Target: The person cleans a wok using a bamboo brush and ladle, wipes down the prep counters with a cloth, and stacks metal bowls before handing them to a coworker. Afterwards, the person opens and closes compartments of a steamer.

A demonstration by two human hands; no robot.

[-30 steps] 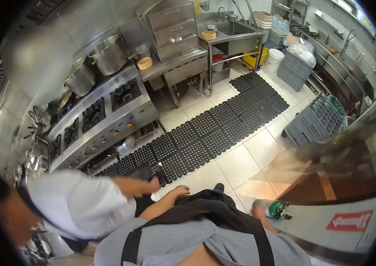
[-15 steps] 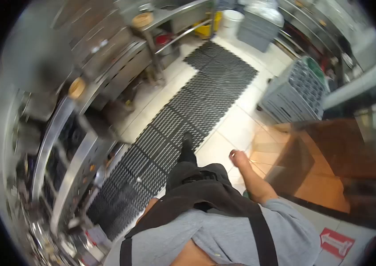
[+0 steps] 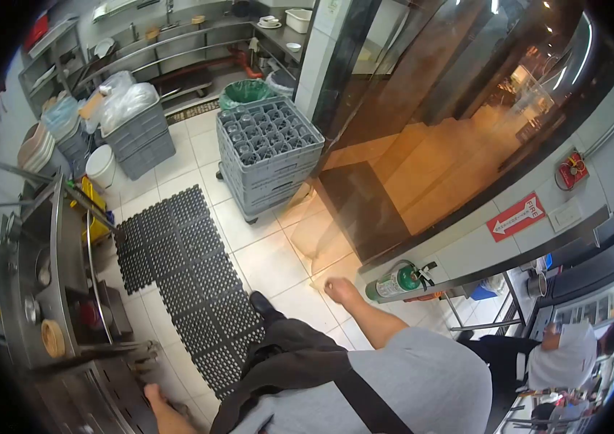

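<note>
"Tiles (image 3: 271,264) surround the mat (image 3: 202,289). Containers?"
"Glasses (image 3: 267,132) fill the top crate (image 3: 300,155); clear bags (image 3: 135,100) heap the tub (image 3: 149,148); lower crates' (image 3: 272,194) contents are hidden."
"Hands?"
"Right hand (image 3: 338,290) near the green cylinder (image 3: 394,283), left hand (image 3: 153,393) near the steel counter (image 3: 68,394); can't tell if either is open or closed."

My apron (image 3: 300,369) is black over a plain grey shirt (image 3: 423,369); I see black mats (image 3: 191,275) dotted with holes, cream tiles (image 3: 267,264), a green fire extinguisher (image 3: 399,281) and a red-and-white sign (image 3: 517,217).
</note>
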